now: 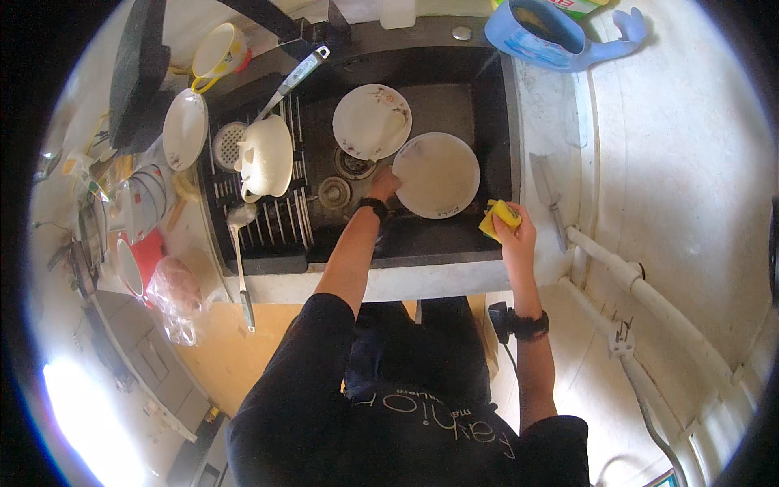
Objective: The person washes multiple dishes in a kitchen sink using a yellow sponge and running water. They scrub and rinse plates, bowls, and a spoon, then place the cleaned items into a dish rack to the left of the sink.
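My left hand [386, 184] is at the left edge of a round white plate [437, 175], its fingers partly hidden by the rim, so its hold is unclear. This plate is over the dark sink basin [450, 103]. A floral white plate [372, 122] lies behind it in the basin, with a drain strainer [334, 193] just in front and to the left. In my right hand [516, 228] is a yellow sponge [500, 220], pinched between thumb and fingers at the basin's front right corner, apart from the plate.
On the rack [286, 225] at the left stand a white bowl [268, 155], a ladle [242, 255] and a long-handled utensil [298, 76]. A knife [549, 198] lies right of the sink. A blue pitcher [535, 36] occupies the back right corner. Stacked bowls [143, 198] stand far left.
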Action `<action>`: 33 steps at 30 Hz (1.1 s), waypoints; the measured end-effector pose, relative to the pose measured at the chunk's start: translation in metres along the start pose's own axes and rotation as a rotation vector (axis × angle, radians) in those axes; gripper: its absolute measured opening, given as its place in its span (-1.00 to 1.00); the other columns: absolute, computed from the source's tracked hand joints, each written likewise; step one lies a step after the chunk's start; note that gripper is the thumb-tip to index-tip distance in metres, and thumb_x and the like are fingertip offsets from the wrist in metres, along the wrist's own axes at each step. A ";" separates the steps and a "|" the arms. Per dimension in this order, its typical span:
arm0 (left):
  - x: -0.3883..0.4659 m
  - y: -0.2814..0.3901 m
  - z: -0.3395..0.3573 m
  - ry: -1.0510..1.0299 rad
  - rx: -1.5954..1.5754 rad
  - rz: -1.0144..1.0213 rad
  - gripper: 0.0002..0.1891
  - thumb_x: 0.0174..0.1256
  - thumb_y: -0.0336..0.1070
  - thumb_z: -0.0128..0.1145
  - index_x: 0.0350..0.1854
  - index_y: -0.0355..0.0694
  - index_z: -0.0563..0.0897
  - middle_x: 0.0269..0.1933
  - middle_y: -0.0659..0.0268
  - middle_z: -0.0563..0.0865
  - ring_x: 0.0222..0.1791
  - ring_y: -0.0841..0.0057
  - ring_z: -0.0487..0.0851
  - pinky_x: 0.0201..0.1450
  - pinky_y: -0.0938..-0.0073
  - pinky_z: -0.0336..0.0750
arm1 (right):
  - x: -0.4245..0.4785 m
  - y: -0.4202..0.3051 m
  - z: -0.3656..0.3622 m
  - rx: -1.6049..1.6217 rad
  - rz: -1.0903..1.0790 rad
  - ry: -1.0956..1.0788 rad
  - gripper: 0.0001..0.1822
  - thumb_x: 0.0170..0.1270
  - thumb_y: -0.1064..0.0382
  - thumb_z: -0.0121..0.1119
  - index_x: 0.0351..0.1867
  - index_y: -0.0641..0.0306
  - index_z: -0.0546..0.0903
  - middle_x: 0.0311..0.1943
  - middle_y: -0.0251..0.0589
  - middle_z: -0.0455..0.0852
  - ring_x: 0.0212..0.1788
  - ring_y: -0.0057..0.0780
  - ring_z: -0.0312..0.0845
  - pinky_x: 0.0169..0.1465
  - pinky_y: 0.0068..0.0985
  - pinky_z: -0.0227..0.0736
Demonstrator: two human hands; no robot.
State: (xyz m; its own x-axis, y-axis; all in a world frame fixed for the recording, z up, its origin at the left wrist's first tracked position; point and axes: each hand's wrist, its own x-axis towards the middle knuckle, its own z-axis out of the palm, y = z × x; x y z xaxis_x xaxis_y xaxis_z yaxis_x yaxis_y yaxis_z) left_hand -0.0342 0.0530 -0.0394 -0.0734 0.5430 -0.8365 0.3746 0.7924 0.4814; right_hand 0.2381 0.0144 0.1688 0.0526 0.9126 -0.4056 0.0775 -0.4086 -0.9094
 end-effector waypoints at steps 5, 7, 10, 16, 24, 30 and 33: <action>-0.027 0.020 -0.016 -0.294 -0.130 -0.044 -0.52 -0.07 -0.60 0.06 0.03 -0.33 0.42 -0.05 0.08 0.54 -0.04 0.21 0.53 -0.20 0.26 0.61 | -0.006 -0.002 -0.006 0.063 0.007 0.021 -0.72 0.17 0.27 0.15 -0.13 0.36 0.47 -0.27 -0.27 0.58 -0.21 -0.58 0.49 -0.11 -0.61 0.41; -0.032 0.021 -0.018 -0.311 -0.255 -0.029 -0.47 -0.09 -0.59 0.04 0.07 -0.33 0.36 -0.04 0.09 0.51 -0.05 0.20 0.54 -0.20 0.26 0.62 | -0.004 0.000 -0.008 0.075 -0.011 0.026 -0.72 0.17 0.27 0.16 -0.14 0.36 0.47 -0.27 -0.27 0.58 -0.21 -0.59 0.49 -0.12 -0.62 0.41; -0.056 0.038 -0.024 -0.321 -0.313 0.035 -0.43 -0.13 -0.57 0.02 0.09 -0.34 0.30 -0.02 0.11 0.48 -0.07 0.21 0.54 -0.23 0.27 0.63 | -0.003 0.002 -0.012 0.035 -0.005 0.036 -0.71 0.16 0.26 0.16 -0.13 0.37 0.47 -0.27 -0.26 0.58 -0.21 -0.60 0.49 -0.13 -0.62 0.40; -0.081 0.067 -0.030 -0.283 -0.281 0.150 -0.51 -0.11 -0.48 -0.01 -0.01 -0.44 0.30 -0.10 0.03 0.50 -0.28 0.27 0.61 -0.38 0.35 0.65 | -0.004 0.001 -0.012 0.062 -0.003 0.039 -0.70 0.15 0.24 0.17 -0.15 0.39 0.47 -0.28 -0.24 0.58 -0.23 -0.61 0.49 -0.15 -0.64 0.40; -0.118 0.118 -0.019 -0.074 -0.025 0.254 -0.40 -0.11 -0.39 0.02 0.00 -0.52 0.09 -0.26 -0.14 0.53 -0.46 0.16 0.66 -0.50 0.36 0.63 | -0.006 0.003 -0.013 0.098 0.009 0.045 -0.65 0.14 0.20 0.19 -0.14 0.40 0.46 -0.27 -0.24 0.58 -0.24 -0.60 0.49 -0.16 -0.64 0.40; -0.120 0.127 -0.022 -0.060 0.183 0.200 -0.44 -0.11 -0.39 -0.01 -0.03 -0.65 0.21 -0.39 -0.18 0.60 -0.54 0.14 0.66 -0.52 0.37 0.58 | -0.007 0.005 -0.014 0.133 0.002 0.049 -0.62 0.17 0.21 0.16 -0.06 0.37 0.40 -0.24 -0.24 0.55 -0.22 -0.59 0.48 -0.16 -0.64 0.40; -0.127 0.131 -0.035 -0.062 0.193 0.190 -0.55 -0.11 -0.39 -0.06 -0.15 -0.65 0.39 -0.42 -0.16 0.62 -0.59 0.15 0.65 -0.52 0.36 0.57 | -0.014 -0.019 -0.010 0.144 0.004 0.030 -0.63 0.19 0.22 0.13 -0.03 0.33 0.38 -0.21 -0.23 0.53 -0.19 -0.58 0.47 -0.16 -0.65 0.41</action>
State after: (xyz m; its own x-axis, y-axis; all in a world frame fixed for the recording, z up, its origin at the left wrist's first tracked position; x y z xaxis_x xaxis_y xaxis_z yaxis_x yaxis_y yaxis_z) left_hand -0.0076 0.0978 0.1390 0.0691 0.6543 -0.7531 0.5458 0.6071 0.5775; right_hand 0.2454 0.0092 0.1923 0.0824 0.9091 -0.4084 -0.0664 -0.4039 -0.9124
